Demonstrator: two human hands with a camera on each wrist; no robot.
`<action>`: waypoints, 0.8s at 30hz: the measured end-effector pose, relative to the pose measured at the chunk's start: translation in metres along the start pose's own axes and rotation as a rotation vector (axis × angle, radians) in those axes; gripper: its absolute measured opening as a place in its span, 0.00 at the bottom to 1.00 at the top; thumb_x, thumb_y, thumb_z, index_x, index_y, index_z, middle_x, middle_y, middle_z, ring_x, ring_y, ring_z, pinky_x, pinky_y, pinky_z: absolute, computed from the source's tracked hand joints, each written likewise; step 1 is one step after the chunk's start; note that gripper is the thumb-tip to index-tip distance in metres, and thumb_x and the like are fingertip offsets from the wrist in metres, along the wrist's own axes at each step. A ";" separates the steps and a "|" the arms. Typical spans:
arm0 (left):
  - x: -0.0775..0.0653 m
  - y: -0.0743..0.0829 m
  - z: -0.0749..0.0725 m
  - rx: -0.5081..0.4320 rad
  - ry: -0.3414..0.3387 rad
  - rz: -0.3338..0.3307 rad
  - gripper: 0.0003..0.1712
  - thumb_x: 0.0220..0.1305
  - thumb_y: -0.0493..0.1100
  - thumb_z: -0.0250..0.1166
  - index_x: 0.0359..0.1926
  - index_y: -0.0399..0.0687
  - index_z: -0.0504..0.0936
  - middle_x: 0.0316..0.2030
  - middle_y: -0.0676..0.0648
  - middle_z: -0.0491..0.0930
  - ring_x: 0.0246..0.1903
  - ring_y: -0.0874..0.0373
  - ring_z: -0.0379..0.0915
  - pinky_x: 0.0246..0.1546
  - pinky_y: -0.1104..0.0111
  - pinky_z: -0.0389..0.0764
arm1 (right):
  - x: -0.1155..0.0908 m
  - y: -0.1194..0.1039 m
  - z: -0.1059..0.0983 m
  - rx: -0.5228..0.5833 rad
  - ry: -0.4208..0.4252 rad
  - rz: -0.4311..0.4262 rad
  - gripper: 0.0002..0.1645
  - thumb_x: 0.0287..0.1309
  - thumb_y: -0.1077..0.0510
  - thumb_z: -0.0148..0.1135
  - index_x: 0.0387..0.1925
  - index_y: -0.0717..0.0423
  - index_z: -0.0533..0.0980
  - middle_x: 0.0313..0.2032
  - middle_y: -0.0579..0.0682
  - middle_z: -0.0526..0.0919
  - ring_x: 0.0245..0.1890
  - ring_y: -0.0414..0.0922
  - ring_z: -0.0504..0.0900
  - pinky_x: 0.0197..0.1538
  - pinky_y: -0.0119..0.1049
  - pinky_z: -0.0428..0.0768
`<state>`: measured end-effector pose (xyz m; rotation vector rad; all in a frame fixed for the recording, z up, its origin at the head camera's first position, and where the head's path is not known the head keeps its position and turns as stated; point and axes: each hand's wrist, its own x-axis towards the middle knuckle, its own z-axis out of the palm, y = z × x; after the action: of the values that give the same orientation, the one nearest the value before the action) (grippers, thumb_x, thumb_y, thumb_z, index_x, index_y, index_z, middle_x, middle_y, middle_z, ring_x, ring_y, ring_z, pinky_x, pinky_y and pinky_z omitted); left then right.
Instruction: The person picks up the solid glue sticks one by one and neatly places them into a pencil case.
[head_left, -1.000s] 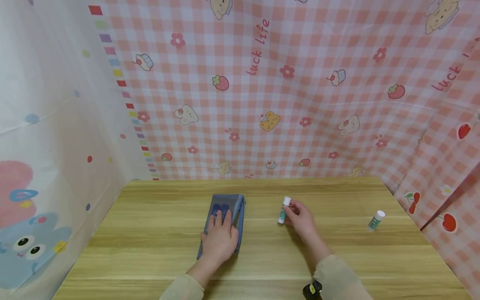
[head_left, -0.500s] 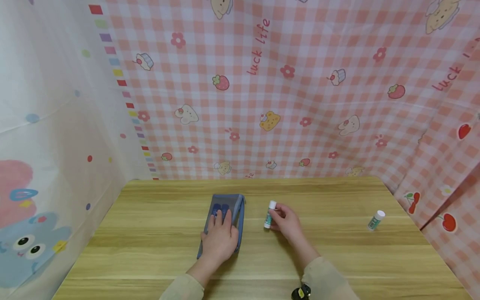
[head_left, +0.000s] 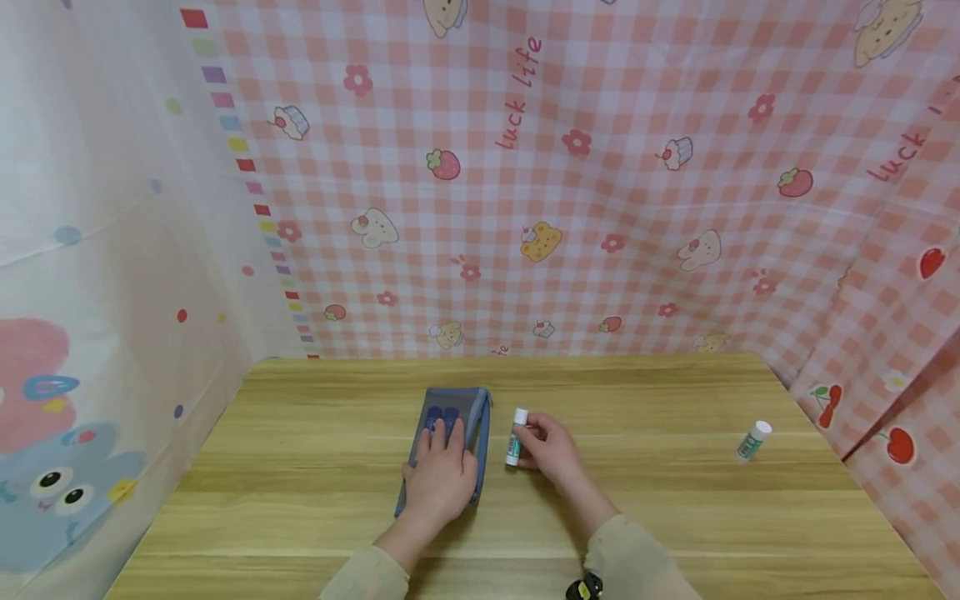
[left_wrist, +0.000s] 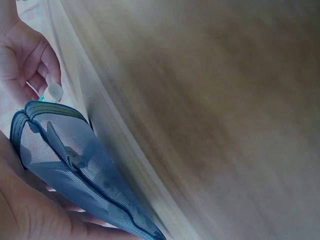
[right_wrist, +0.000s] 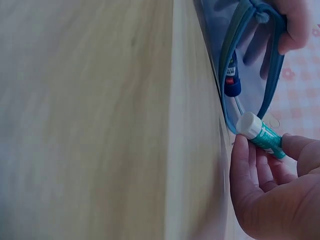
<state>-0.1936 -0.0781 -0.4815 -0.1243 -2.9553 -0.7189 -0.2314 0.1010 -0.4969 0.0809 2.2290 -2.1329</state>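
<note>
A blue mesh zipper pouch [head_left: 480, 433] lies on the table, its unzipped mouth toward the right. On top of it rests my left hand [head_left: 441, 482], fingers straight and spread. Dark blue items [head_left: 442, 415] show through the mesh, and in the right wrist view a dark blue cylinder [right_wrist: 232, 75] with a label shows inside the mouth. My right hand [head_left: 551, 450] pinches a white-and-green glue stick [head_left: 516, 440] between thumb and fingers. It is held nearly upright in the head view, white cap up, just right of the pouch. In the right wrist view the cap overlaps the pouch's lower rim.
A second glue stick [head_left: 753, 442] with a white cap stands on the right side of the wooden table [head_left: 300, 467]. Pink checked cloth [head_left: 480, 200] hangs behind the table's far edge, and white printed cloth [head_left: 112, 250] hangs on the left.
My right hand has carried the glue stick leftward and slightly nearer, up close to the pouch. My left hand and the pouch have stayed in place.
</note>
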 end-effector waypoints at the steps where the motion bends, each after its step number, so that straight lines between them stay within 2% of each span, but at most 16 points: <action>1: 0.000 0.000 0.000 0.000 0.001 0.000 0.31 0.71 0.48 0.46 0.72 0.43 0.67 0.71 0.32 0.59 0.69 0.31 0.51 0.51 0.23 0.57 | 0.000 -0.001 0.002 0.001 -0.002 0.003 0.21 0.66 0.64 0.61 0.54 0.75 0.72 0.38 0.58 0.78 0.29 0.44 0.80 0.35 0.43 0.85; 24: 0.000 0.002 -0.002 0.008 -0.008 -0.011 0.31 0.71 0.49 0.46 0.72 0.43 0.67 0.71 0.32 0.60 0.70 0.31 0.51 0.51 0.23 0.57 | 0.006 0.003 0.035 -0.083 -0.062 0.031 0.19 0.67 0.62 0.60 0.52 0.73 0.73 0.33 0.56 0.79 0.24 0.41 0.80 0.28 0.38 0.84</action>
<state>-0.1933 -0.0776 -0.4789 -0.1105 -2.9684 -0.7100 -0.2374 0.0660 -0.5017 0.0446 2.2631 -1.9965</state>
